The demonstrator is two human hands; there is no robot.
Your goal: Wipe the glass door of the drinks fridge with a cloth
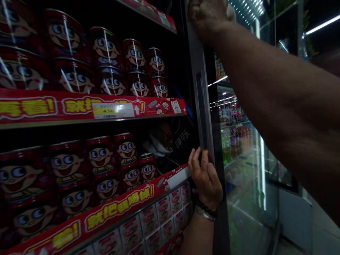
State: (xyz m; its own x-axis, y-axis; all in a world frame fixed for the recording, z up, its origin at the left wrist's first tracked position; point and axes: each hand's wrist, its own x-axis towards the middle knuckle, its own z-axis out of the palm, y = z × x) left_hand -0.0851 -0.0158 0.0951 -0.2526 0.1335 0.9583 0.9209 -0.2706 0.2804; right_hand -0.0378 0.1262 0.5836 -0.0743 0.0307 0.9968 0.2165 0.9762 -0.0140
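Observation:
My left hand (pixel 205 177), with a dark beaded bracelet and a silvery bangle at the wrist, is raised low in the middle. Its fingers are slightly bent and apart, touching the grey door frame (pixel 203 102) near the end of a shelf strip. Up at the top edge, my right hand (pixel 207 17) is closed against the upper part of that frame. Something white and soft-looking (pixel 231 13) shows beside its fingers; most of it is hidden. Red cans (pixel 106 79) with cartoon faces stand stacked on the shelves to the left.
Red shelf strips (pixel 159 106) with yellow lettering run along the shelf fronts, one bearing a price tag (pixel 113 110). Small printed cartons (pixel 163 209) fill the lower shelf. Right of the frame, a glass door (pixel 247 198) shows bottles (pixel 236 140). A ceiling light (pixel 322 24) glows beyond.

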